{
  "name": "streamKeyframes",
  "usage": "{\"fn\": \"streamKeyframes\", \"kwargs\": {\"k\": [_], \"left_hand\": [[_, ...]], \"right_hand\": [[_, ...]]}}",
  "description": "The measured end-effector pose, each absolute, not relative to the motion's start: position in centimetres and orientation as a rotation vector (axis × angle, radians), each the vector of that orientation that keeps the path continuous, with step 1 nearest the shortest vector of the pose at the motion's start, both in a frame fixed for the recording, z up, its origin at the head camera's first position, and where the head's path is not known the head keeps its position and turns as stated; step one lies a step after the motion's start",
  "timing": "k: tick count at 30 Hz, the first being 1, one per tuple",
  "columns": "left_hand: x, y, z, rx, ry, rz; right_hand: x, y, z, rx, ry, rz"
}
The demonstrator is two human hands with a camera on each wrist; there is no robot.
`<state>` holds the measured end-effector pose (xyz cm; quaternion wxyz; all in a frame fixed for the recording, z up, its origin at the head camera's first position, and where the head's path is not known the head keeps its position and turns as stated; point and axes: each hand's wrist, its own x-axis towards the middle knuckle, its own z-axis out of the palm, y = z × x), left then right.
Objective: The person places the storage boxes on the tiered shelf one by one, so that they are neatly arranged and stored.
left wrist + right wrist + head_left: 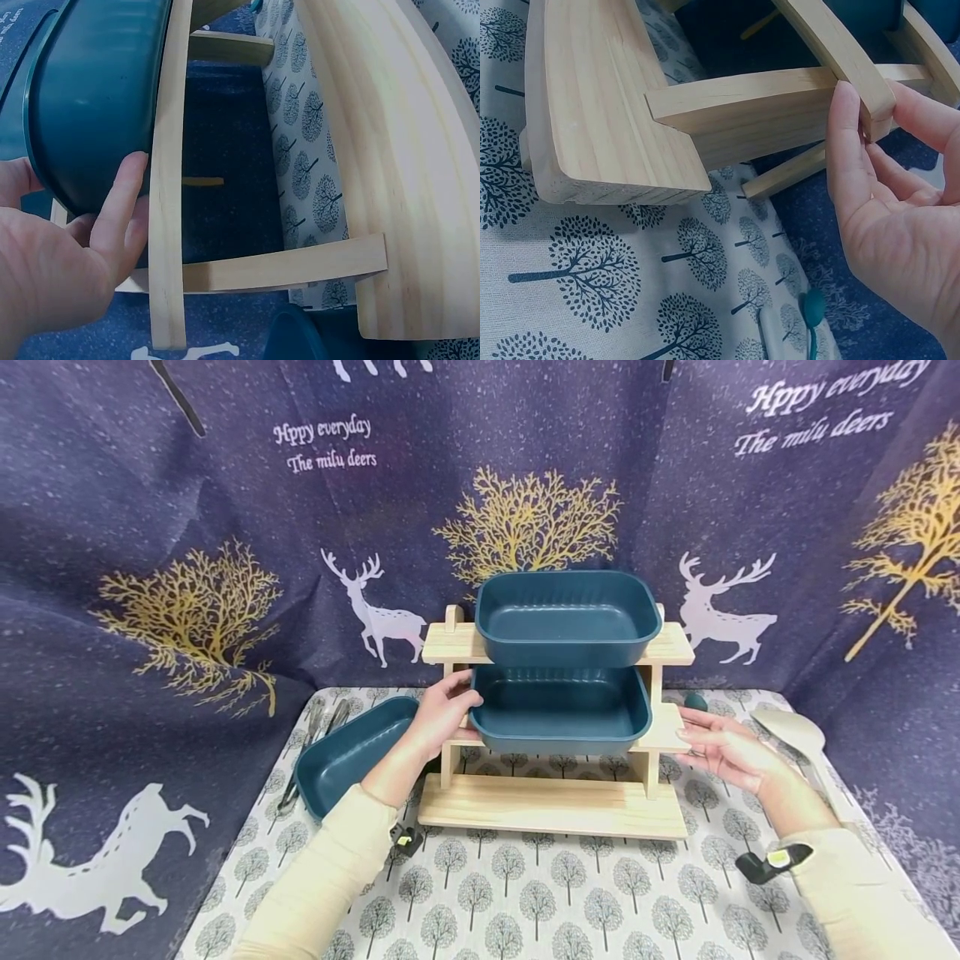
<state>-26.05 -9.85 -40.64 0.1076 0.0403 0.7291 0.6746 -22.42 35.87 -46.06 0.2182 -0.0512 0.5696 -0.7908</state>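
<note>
A three-tier wooden rack (pixel 551 806) stands on the table, its lowest board bare. On the middle tier sits a dark teal rectangular bin (pixel 558 745); a matching bin (pixel 570 653) rests on the top tier. My left hand (pixel 441 714) grips the middle bin's left end, thumb at its rim. In the left wrist view, a fingertip (pixel 135 161) lies against the bin's side wall (pixel 97 97). At the other side, my right hand (pixel 723 750) holds the right end of the middle shelf (pixel 663 731). The right wrist view shows thumb and fingers pinching that shelf end (pixel 874 101).
Left of the rack, a third teal bin (pixel 356 756) lies on the tree-print tablecloth (pixel 506 902), with metal utensils (pixel 307 735) beside it. A pale large spoon (pixel 795 731) lies at the right, near a small teal utensil (pixel 695 702). A dark deer-print curtain (pixel 390 527) hangs behind.
</note>
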Motion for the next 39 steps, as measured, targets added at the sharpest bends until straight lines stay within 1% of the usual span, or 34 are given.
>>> {"fn": "streamKeyframes", "kwargs": {"k": [7,10,16,20,25,30,35,39], "left_hand": [[-26.2,-10.1,-40.9,0.125,2.163,1.960],[-25.7,-10.8,-40.7,0.133,2.198,1.959],[-23.0,-13.8,-40.4,0.177,2.364,1.965],[-20.6,-17.1,-40.9,0.116,2.528,1.921],[-17.3,-22.0,-42.3,-0.080,2.682,1.918],[-14.2,-26.1,-43.9,-0.378,2.724,1.892],[-12.0,-28.5,-46.0,-0.647,2.694,1.869],[-10.9,-29.2,-47.6,-0.709,2.623,1.891]], "right_hand": [[-22.4,35.9,-46.2,-0.137,1.554,-2.213],[-22.4,35.9,-46.2,-0.142,1.544,-2.218],[-22.5,35.9,-46.2,-0.143,1.544,-2.213],[-22.6,35.9,-46.3,-0.151,1.544,-2.209],[-22.6,36.0,-46.3,-0.147,1.536,-2.210],[-22.7,36.0,-46.4,-0.154,1.517,-2.215],[-22.6,36.0,-46.4,-0.172,1.481,-2.232],[-22.5,36.1,-46.3,-0.181,1.488,-2.229]]}}
